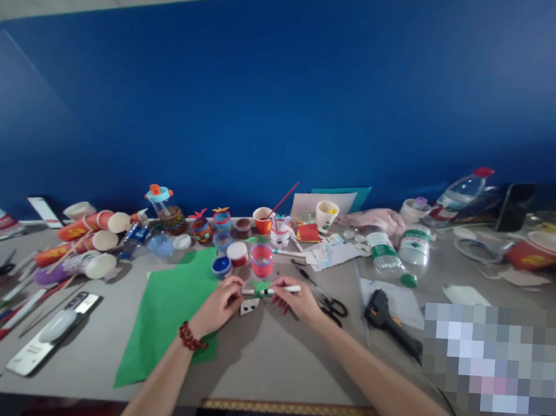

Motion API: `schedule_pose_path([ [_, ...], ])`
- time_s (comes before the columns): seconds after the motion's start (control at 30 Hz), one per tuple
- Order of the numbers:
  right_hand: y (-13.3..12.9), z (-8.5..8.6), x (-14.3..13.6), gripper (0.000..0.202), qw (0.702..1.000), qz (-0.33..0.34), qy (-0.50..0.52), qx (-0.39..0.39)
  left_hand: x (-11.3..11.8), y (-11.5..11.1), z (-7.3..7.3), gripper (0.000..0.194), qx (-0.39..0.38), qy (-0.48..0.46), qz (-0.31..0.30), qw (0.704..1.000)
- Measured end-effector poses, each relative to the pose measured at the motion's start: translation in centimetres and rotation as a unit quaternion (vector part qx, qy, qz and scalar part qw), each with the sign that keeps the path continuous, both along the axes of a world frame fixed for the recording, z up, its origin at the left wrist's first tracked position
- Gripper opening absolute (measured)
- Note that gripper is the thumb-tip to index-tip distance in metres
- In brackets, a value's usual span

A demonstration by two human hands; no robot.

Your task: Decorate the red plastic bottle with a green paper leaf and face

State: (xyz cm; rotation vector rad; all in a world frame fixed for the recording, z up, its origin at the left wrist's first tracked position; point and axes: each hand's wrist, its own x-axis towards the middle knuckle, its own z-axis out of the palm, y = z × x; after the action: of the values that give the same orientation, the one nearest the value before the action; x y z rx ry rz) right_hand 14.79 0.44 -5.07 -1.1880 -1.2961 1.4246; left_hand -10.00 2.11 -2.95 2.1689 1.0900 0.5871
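My right hand (295, 300) is closed round a white marker (289, 289), which lies level with its dark end pointing left. My left hand (222, 302), wearing a red bead bracelet, pinches a short whitish piece (248, 292) that looks like the marker's cap, in line with the pen. Just behind the marker's dark end is a small green paper piece (260, 286). Below the left fingertips sits a white paper cutout (249, 306) with two black spots. A large green sheet (168, 314) lies partly under my left forearm.
Paint jars, including a blue one (221, 266) and a red one (261, 260), stand ahead of my hands. Scissors (333, 307) and a black glue gun (391, 321) lie right. A phone (53, 335) and paper cups (100, 266) are left. Plastic bottles (384, 253) line the back right.
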Motion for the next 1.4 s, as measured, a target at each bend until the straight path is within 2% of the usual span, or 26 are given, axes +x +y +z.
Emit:
schedule_pose_path([
  [0.47,0.3,-0.4,-1.5,0.031,1.000,0.004,0.012,-0.018,0.2,0.1,-0.2,0.013,-0.010,-0.028,-0.008,1.000],
  [0.67,-0.2,0.5,-1.5,0.030,1.000,0.017,0.020,0.001,0.4,0.0,-0.2,0.017,-0.031,-0.068,-0.012,0.997],
  [0.83,-0.4,1.4,-1.0,0.019,0.996,0.012,-0.083,0.043,1.7,-0.5,0.1,0.017,-0.059,-0.083,-0.035,0.994],
  [0.93,-0.4,2.1,-0.7,0.014,0.992,0.017,-0.108,0.068,2.1,-0.7,0.1,0.015,-0.066,-0.086,-0.036,0.993],
  [1.03,-0.5,3.4,-0.7,0.014,0.976,0.028,-0.184,0.115,2.3,-0.9,-0.1,0.015,-0.084,-0.105,-0.038,0.990],
  [1.2,-0.3,6.0,-1.0,0.028,0.911,0.026,-0.377,0.166,3.1,-1.6,-0.5,0.023,-0.164,-0.189,-0.083,0.965],
  [1.3,-0.1,6.4,-1.2,0.034,0.882,0.044,-0.437,0.171,3.8,-2.1,-0.8,0.025,-0.174,-0.189,-0.105,0.961],
  [1.4,-0.3,5.8,-1.5,0.044,0.877,0.059,-0.445,0.168,4.1,-2.4,-1.1,0.026,-0.170,-0.182,-0.111,0.962],
])
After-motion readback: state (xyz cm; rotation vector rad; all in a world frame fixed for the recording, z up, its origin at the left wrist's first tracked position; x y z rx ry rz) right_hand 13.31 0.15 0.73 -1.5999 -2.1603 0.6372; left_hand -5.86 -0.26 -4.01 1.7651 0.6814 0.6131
